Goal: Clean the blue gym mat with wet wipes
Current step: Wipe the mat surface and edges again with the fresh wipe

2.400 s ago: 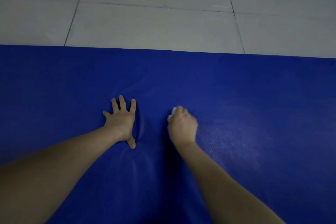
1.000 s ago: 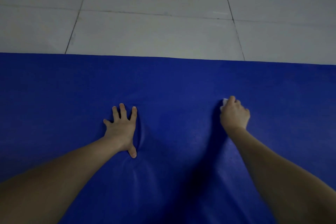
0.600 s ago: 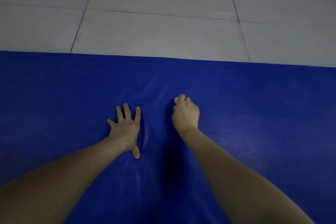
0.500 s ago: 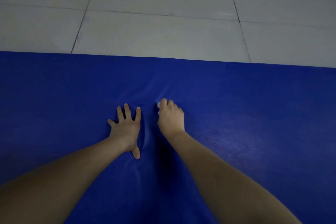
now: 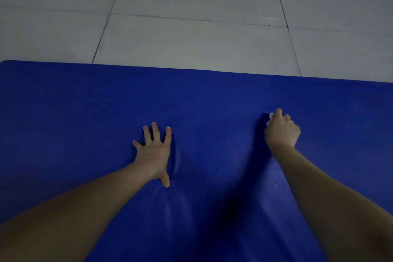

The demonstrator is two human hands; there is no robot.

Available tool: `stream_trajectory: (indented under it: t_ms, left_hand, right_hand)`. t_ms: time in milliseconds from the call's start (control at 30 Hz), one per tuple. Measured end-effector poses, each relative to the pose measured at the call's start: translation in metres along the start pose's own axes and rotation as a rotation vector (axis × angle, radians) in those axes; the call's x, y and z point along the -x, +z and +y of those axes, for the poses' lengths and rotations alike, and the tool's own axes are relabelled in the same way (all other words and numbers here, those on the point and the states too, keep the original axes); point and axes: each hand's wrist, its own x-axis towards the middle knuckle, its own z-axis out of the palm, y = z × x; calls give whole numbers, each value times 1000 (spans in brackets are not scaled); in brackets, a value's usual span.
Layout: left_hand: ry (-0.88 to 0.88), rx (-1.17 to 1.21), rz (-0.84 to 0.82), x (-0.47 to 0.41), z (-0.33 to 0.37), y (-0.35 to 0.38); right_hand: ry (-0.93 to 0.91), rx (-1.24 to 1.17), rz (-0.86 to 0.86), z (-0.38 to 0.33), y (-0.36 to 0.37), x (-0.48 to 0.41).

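Wiping is the step in hand. The blue gym mat [image 5: 80, 112] lies flat on the tiled floor [image 5: 191, 38] and fills the lower part of the view, with its far edge running across beyond the hands. The left hand [image 5: 153, 152] is spread flat on the mat near the middle, fingers straight and apart, thumb pointing back toward the person. It holds nothing, and it presses hard enough that the mat surface makes small folds beside the palm. The right hand [image 5: 281, 132] is well apart from it, to the right, with its fingers curled round a small white wet wipe [image 5: 270, 118]. Only a little corner of the wipe shows at the far-left side of the fist; the rest is hidden under the hand.

To do this step well, I think the wipe should be pressed flat under the fingers, not bunched in a ball, so that more of it touches the mat. The strokes should overlap one another and go in straight bands, so that no strip is missed. The left hand is useful as an anchor, but the place under it and the folds near it must be wiped too, so it needs to change position at some time. If the wipe gets dry or dirty, a fresh one is better.
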Motion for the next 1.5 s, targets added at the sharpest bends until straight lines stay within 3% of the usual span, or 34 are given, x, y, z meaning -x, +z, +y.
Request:
stream_trajectory:
  t_ms: [167,333,500,633,767,833,1000,1133,1333,1433,1500]
  left_hand:
    - [-4,-20,8,-2,2,-1]
    - [-21,-58,0,-1,4,-2]
    - [-20,-75,-5,-1,5,-6]
    - [24,-149,0,5,0,-13]
    - [137,-205,219,-3,-16,-46]
    - [100,-165,285,-18,-20,-61]
    - [-20,-23,68,-53,-17,-68]
    - [-14,-23,48,-62,-18,-70]
    - [-62,-59,10,-60,-11,-73]
    - [-76,-74,-17,-58,-8,-77]
    - [-75,-76,-26,-60,-7,-77]
  right_hand:
    - [-127,-45,-16,-66,-9,15]
    - [-440,-139,59,-148,-12,60]
    - [-684,-53,106,-133,-15,50]
    - [-448,33,39,-66,-16,5]
    - [-204,57,-7,-5,-16,-24]
    - [-127,58,-7,0,-16,-31]
    - [54,-258,-14,-32,-9,-23]
    - [-31,-327,-17,-88,-7,-10]
    - [-488,-373,-87,-192,-7,24]
    - [-615,-282,-67,-182,-8,12]
    - [-533,-237,-56,-151,-10,-14]
